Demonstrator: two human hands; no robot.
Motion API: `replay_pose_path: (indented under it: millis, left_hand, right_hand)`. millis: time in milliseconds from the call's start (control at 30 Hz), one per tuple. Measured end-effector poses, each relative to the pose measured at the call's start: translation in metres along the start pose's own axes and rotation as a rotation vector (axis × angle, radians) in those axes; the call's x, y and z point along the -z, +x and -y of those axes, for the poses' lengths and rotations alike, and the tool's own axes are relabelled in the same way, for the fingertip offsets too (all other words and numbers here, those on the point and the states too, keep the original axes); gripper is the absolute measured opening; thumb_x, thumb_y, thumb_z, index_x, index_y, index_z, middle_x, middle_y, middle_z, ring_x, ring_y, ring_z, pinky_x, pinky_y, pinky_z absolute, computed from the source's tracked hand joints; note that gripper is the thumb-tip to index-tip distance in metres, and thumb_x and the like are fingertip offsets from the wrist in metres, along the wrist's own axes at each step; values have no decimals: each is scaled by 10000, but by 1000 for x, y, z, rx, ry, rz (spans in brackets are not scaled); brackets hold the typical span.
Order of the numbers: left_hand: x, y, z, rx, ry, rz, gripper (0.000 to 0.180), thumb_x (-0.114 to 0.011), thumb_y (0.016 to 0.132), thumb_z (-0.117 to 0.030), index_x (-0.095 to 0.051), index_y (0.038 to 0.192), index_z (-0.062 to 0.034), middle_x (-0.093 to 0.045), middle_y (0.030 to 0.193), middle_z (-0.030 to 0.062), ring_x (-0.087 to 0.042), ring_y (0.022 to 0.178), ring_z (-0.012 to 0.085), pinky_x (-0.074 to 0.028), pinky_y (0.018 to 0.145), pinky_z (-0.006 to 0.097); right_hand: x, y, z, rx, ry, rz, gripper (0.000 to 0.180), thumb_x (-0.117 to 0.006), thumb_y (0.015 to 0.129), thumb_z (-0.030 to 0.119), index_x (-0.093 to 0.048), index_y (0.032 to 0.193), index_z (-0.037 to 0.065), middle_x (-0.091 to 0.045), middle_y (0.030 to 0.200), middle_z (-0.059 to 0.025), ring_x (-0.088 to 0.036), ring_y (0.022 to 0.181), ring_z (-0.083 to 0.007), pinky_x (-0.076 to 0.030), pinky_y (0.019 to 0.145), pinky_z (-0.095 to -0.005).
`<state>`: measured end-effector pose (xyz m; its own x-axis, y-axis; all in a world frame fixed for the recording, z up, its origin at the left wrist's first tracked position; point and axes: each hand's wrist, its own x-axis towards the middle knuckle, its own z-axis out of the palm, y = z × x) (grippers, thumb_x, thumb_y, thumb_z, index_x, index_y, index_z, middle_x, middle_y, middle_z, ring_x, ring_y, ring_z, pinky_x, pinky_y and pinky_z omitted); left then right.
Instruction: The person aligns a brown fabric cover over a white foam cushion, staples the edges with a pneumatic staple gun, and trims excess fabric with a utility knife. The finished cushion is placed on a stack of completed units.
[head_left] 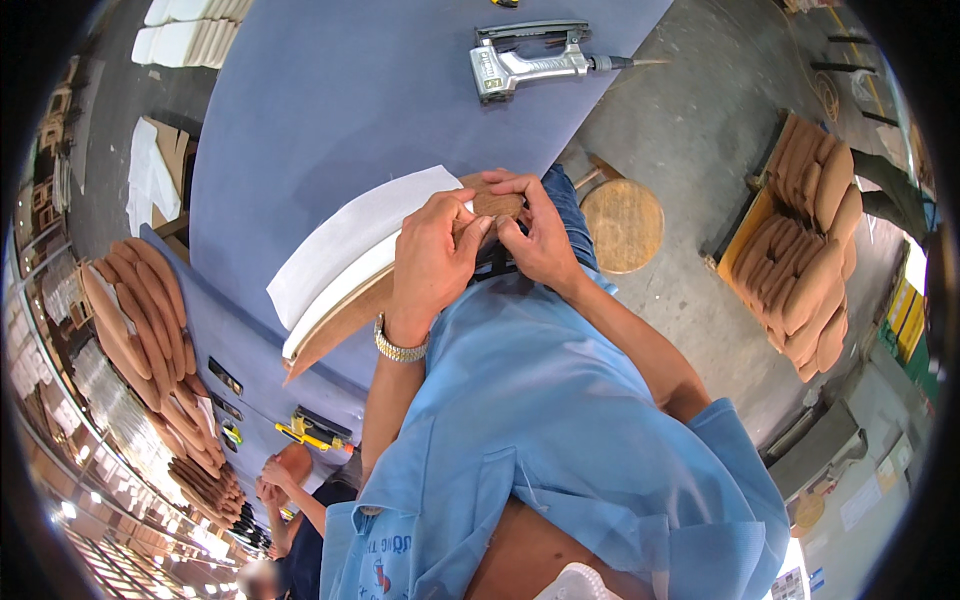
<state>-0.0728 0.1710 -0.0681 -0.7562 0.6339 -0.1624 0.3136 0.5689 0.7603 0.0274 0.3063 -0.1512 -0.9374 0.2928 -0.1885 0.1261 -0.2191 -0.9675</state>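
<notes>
My left hand (432, 255) pinches the white fabric (345, 240) over the curved wooden seat panel (350, 312) at the blue tabletop (330, 110) edge; my right hand (540, 235) clamps the panel's end. I judge even, taut tension matters, wrinkle-free.

The surface (330, 90) is covered in blue-grey fabric. A silver pneumatic staple gun (525, 62) is laid on it near the far right edge, its hose end pointed past that edge. A curved wooden panel topped with white foam and white cloth (350, 262) is rested against the near edge, by the near right corner. A second blue surface (235, 345) is seen along the left, with a yellow tool (312, 430) lying on it. A round wooden stool (622, 225) is stood on the concrete floor (690, 130), just beside the right edge.
</notes>
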Motion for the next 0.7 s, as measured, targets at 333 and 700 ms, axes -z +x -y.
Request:
replay_pose_path:
  millis: [333, 700]
  left_hand:
    - [-13, 1, 7, -111, 62, -212, 248, -760, 937, -184, -602, 816, -36, -750, 992, 91, -641, 629, 283, -490, 623, 415]
    - [0, 10, 13, -77, 79, -188, 349, -711, 978, -330, -642, 804, -35, -678, 787, 116, -633, 681, 328, -477, 608, 438]
  right_hand:
    - [5, 7, 13, -108, 23, -6, 343, -589, 901, -33, -522, 1235, 2, -565, 1440, -182, -564, 1323, -241, -478, 1111, -395]
    - [42, 63, 55, -273, -258, 437, 298, -738, 904, 85, -600, 1147, -17, -678, 1261, -152, -662, 1168, -225, -533, 1018, -373]
